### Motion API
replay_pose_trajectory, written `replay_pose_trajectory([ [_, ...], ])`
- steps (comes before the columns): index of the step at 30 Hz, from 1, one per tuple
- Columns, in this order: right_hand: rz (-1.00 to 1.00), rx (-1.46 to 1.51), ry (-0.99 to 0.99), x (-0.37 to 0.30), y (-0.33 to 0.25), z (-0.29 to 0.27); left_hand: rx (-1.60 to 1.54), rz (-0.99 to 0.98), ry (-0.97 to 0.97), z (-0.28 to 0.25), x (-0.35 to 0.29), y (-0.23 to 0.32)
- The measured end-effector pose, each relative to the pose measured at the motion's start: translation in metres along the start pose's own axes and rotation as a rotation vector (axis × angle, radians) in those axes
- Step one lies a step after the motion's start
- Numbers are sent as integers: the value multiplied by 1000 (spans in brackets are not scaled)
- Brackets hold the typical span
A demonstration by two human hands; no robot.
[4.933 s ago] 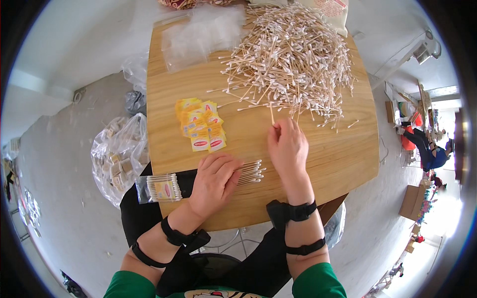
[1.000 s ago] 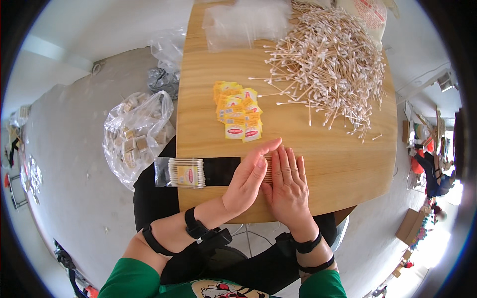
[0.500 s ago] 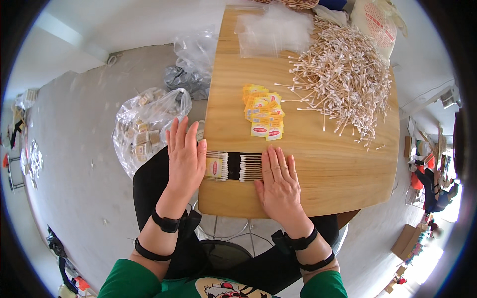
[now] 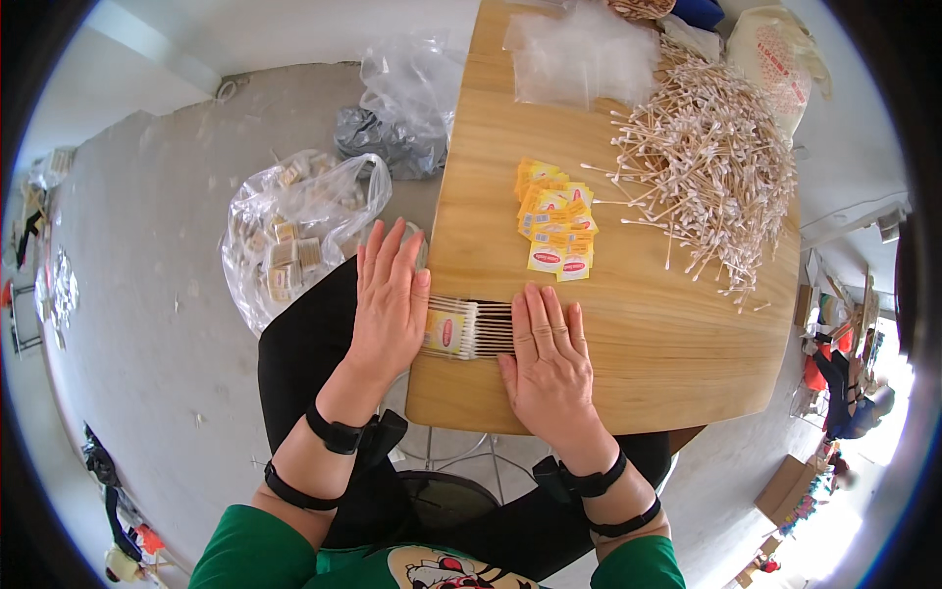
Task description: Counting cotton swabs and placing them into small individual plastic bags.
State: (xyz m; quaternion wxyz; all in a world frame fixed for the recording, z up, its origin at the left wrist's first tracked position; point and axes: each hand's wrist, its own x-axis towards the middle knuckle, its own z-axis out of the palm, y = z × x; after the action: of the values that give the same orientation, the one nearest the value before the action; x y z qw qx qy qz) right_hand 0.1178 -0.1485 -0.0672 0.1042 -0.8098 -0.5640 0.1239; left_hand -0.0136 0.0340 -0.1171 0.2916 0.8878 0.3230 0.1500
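Note:
A row of cotton swabs [image 4: 495,341] lies side by side near the table's front edge, over a dark strip. Its left ends run up to a clear packet of swabs with a yellow label card [image 4: 446,332]. My left hand [image 4: 390,304] is upright with fingers stretched, its thumb side against the packet's left end. Flat on the right ends of the row rests my right hand [image 4: 547,358], fingers straight and close together. Neither hand is gripping anything. Whether the swab tips are inside the packet's mouth, I cannot tell. Beyond my right hand lie several yellow label cards [image 4: 561,221].
A large heap of loose cotton swabs [image 4: 711,162] covers the far right of the wooden table [image 4: 677,344]. Clear flat bags [image 4: 584,59] lie at the far edge, beside a cloth sack [image 4: 778,74]. Left of the table, a clear bag of packed swabs [image 4: 294,240] sits on the floor.
The dark gap between the labelled packet and the loose swab row has closed. My right hand has slid the row left against the packet. The whole view has shifted slightly.

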Motion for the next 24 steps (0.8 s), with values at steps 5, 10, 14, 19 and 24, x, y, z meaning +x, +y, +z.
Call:
replay_pose_trajectory([
  [5,27,-36,-2,4,-7,3,-20,-1,-9,-2,1,2],
  [10,53,-39,11,6,-20,13,-31,23,5,-2,1,1],
  [14,76,-22,40,6,-26,16,-18,13,7,-5,2,5],
  [19,68,73,45,7,-20,7,-527,164,93,-18,1,10],
  [24,-14,758,301,14,-9,-1,-1046,23,46,-12,-10,15],
])
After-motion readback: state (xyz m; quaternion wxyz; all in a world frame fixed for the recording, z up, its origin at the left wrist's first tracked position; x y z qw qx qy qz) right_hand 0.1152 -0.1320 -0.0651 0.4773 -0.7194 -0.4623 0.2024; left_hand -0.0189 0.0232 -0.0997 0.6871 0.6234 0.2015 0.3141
